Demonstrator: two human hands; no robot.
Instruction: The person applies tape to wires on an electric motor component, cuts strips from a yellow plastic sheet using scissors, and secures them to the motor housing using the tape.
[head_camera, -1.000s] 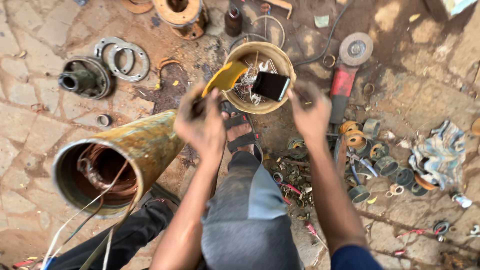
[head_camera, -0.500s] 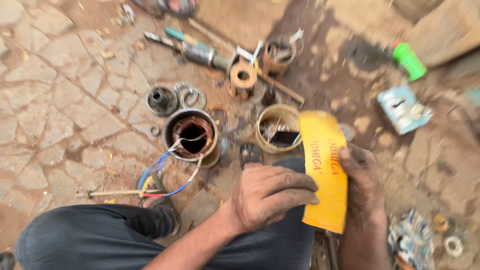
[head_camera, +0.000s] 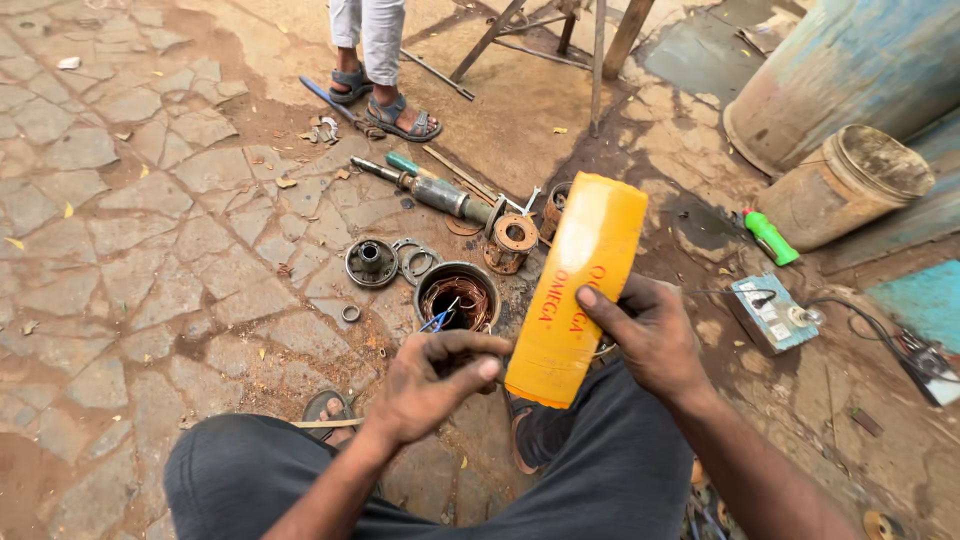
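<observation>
My right hand (head_camera: 650, 335) holds a long yellow roll of sheet material (head_camera: 575, 285) upright in front of me, thumb across its face. My left hand (head_camera: 435, 380) is just left of the roll's lower end, fingers curled, fingertips touching its bottom edge. Beyond my hands an open metal motor housing (head_camera: 456, 297) with copper windings and blue wires lies on the ground. My knees in dark trousers fill the bottom of the view.
A motor shaft (head_camera: 430, 190), an end cap (head_camera: 371, 262), rings (head_camera: 414, 260) and a rusty flange (head_camera: 512, 243) lie on the stone paving. Another person's sandalled feet (head_camera: 385, 105) stand at the top. A blue drum (head_camera: 850, 70), a bucket (head_camera: 845, 185), a green bottle (head_camera: 770, 237) and a grey box (head_camera: 770, 312) sit at right.
My view has tilted up from my lap to the yard. The yellow roll has come upright in my right hand, and my left hand has moved to its lower end.
</observation>
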